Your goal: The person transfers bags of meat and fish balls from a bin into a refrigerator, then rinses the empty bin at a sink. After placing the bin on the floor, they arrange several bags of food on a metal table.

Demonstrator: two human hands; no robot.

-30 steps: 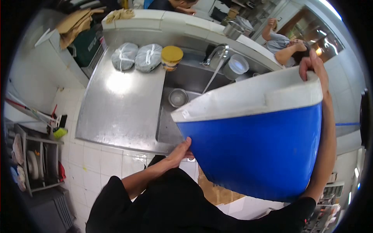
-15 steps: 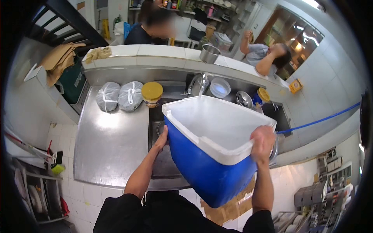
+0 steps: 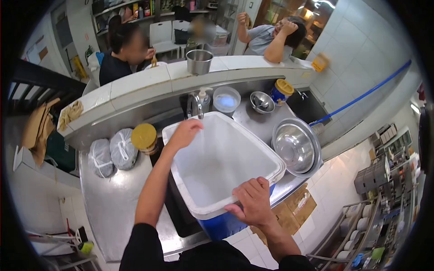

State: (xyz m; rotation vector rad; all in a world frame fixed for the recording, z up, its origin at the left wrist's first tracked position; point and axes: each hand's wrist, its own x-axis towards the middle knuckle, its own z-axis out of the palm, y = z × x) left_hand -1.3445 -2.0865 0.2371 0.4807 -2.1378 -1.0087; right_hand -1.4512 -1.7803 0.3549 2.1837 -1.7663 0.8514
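A blue cooler box with a white rim and white inside stands over the sink, its opening facing up toward me. My right hand grips the near right part of the rim, fingers over the edge and thumb along the side. Over the far left rim reaches my left hand, its fingers stretched out beside the faucet's stream and holding nothing. The curved metal faucet is just behind that rim, with a thin stream of water falling into the cooler. The box's lower part is mostly hidden.
Two tied plastic bags and a yellow-lidded tub stand left. Nested steel bowls, a small bowl and a plastic container are right. A steel pot tops the ledge; people sit beyond it.
The cooler has been turned and levelled from its tilt. My left hand has moved from its side up to the far rim by the faucet; my right hand still grips the rim.
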